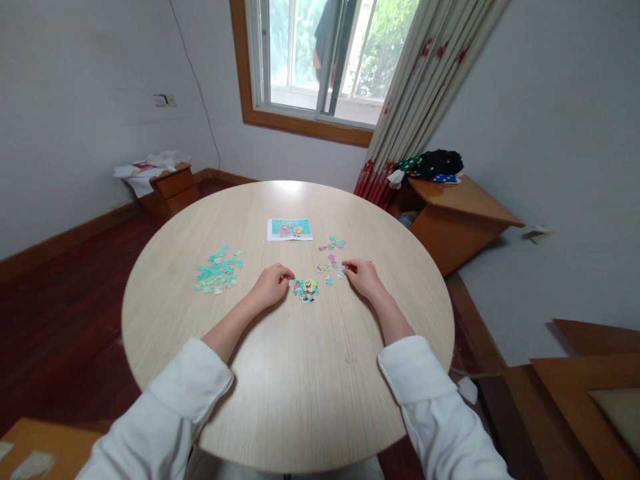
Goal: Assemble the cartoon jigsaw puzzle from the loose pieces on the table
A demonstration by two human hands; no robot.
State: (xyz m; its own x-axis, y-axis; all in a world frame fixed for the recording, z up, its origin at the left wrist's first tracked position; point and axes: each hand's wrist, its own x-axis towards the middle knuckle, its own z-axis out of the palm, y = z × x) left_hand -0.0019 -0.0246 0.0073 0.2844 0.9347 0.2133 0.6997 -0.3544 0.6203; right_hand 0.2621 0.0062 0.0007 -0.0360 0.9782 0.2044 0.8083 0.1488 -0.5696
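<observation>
The joined puzzle bit (pixel 306 289) lay near the middle of the round table (pixel 280 400), its long side running left to right. The left hand (pixel 270 285) rested curled beside it. The right hand (pixel 363 277) pinched a small piece (pixel 344 269).

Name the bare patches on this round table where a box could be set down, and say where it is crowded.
Free: the near half of the table, between the sleeves; the far rim beyond the reference picture; the right edge. Crowded: the teal piece pile at left, and the centre, where left hand and right hand flank the joined pieces.
</observation>
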